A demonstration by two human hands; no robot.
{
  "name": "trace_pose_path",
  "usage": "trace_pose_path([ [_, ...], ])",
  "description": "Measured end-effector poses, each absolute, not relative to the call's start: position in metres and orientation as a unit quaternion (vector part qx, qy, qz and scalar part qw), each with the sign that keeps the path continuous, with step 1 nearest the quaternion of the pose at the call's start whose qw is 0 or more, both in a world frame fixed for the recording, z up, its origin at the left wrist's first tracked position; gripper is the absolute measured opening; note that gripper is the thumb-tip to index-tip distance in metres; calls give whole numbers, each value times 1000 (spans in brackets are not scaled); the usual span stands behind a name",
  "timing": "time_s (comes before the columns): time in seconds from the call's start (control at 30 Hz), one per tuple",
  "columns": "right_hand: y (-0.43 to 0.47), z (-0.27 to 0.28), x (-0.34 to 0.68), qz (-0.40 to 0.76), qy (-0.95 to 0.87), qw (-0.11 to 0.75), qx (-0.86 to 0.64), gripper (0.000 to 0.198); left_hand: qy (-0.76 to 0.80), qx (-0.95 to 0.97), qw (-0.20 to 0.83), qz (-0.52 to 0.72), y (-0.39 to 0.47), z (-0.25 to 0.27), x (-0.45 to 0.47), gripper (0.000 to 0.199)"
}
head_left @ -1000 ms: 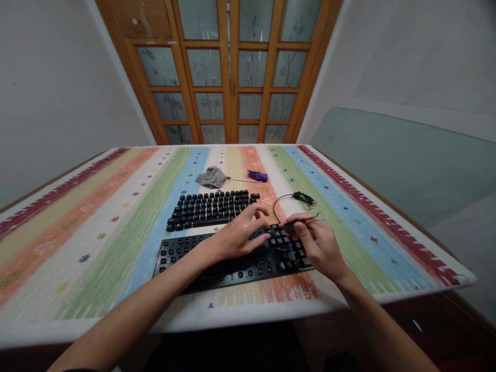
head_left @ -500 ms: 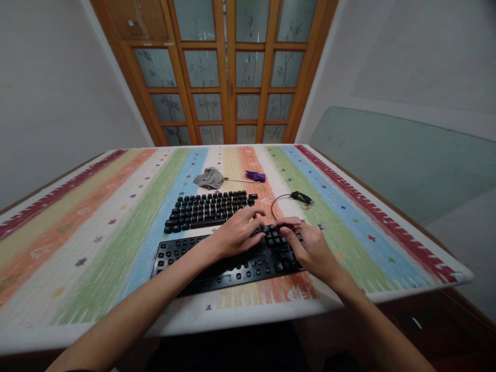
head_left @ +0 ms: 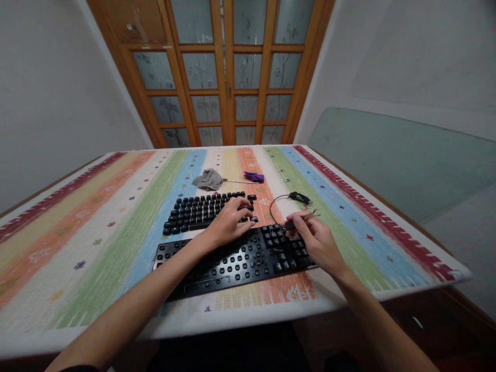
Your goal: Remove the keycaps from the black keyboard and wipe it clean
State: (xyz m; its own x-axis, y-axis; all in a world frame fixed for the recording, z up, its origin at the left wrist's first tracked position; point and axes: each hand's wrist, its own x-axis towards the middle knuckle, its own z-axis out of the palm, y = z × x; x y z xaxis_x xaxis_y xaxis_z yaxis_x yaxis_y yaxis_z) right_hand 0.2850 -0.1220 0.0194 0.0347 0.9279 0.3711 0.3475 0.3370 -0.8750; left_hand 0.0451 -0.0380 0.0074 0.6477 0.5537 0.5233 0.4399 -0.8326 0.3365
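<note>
A black keyboard (head_left: pixel 228 263) lies slightly askew before me. Its left and middle parts show bare switches, while caps sit on its right part. My left hand (head_left: pixel 229 221) is over the right end of the rows of loose black keycaps (head_left: pixel 194 210) behind the keyboard. Between its thumb and fingers is a single keycap (head_left: pixel 253 219). My right hand (head_left: pixel 315 238) is above the keyboard's right end. It grips a small dark tool with thin wire ends, which looks like a keycap puller (head_left: pixel 290 225), partly hidden by the fingers.
Behind the keycaps lie a grey cloth (head_left: pixel 208 179), a thin rod-like tool (head_left: pixel 238 181) and a purple item (head_left: pixel 253 177). The keyboard's cable (head_left: pixel 273 206) curves to a tied bundle (head_left: pixel 299 197). A striped cloth (head_left: pixel 112 258) covers the table.
My left hand has moved left and away from me, from the keyboard to the loose keycaps, with a keycap. My right hand has shifted slightly right, off the keys, with the puller.
</note>
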Motion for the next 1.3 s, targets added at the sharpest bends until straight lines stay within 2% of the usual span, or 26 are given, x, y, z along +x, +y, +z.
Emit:
trace_pose_path([
  [0.27,-125,20,286,293,-632,522,-492,45,306,921,15,239,-21,-4,54,13],
  [1.3,-132,20,294,284,-647,518,-482,39,306,925,14,223,-11,-15,54,10],
])
